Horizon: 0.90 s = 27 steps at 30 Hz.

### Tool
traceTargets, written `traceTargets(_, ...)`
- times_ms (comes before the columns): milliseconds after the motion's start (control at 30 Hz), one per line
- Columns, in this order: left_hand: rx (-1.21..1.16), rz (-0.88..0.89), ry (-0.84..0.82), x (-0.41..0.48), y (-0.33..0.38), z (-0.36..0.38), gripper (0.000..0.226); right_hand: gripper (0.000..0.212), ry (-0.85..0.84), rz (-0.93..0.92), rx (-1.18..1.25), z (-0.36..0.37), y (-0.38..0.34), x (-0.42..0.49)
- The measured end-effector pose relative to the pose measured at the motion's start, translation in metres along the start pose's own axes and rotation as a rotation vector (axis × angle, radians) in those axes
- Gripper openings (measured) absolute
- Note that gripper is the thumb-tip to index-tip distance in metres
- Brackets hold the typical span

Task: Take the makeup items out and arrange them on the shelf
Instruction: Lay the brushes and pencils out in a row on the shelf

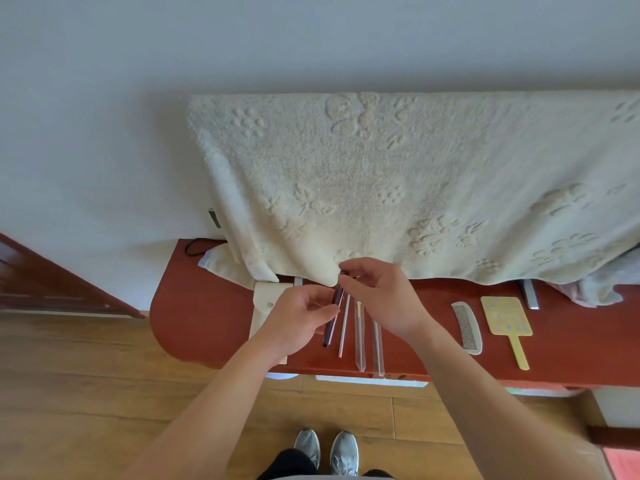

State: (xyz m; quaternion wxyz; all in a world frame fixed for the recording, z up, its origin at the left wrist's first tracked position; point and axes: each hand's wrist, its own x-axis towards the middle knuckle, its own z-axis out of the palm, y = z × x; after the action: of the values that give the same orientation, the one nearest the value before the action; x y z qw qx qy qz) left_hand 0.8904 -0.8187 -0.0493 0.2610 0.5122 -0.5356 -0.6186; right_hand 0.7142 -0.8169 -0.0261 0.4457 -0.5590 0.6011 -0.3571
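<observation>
A dark slim makeup pencil (330, 323) is held just above the red shelf (207, 313). My left hand (298, 315) pinches its middle, and my right hand (377, 292) pinches its far tip. To its right, three pale slim sticks (360, 336) lie side by side on the shelf. A cream pouch (264, 303) lies under my left hand, partly hidden. Further right lie a grey comb (467, 327) and a yellow hand mirror (507, 320).
A cream towel (398, 181) hangs over the back of the shelf and covers what is behind it. A black cord (195, 245) lies at the shelf's far left corner. A wooden floor and my shoes (327, 452) are below the shelf's front edge.
</observation>
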Motion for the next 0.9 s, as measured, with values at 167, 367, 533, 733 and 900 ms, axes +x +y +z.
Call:
traceTargets(167, -0.054, -0.007, 0.035, -0.01, -0.002, -0.001, 0.015, 0.021, 0.021, -0.01, 0.005, 0.006, -0.002, -0.006)
traceTargets(367, -0.106, -0.026, 0.024, -0.018, -0.002, -0.007, 0.014, 0.02, 0.029, -0.005, 0.044, 0.016, -0.009, -0.007)
traceTargets(533, -0.126, -0.03, 0.028, -0.019, -0.002, -0.016, 0.014, 0.021, 0.025, -0.008, 0.076, 0.022, -0.017, -0.002)
traceTargets(733, -0.139, -0.029, 0.037, -0.019, -0.001, -0.023, 0.02, 0.02, 0.052, -0.014, 0.097, 0.031, -0.023, 0.003)
traceTargets(900, -0.158, -0.034, 0.05, -0.02, 0.001, -0.029, 0.025, 0.019, 0.07, -0.012, 0.104, 0.037, -0.027, 0.006)
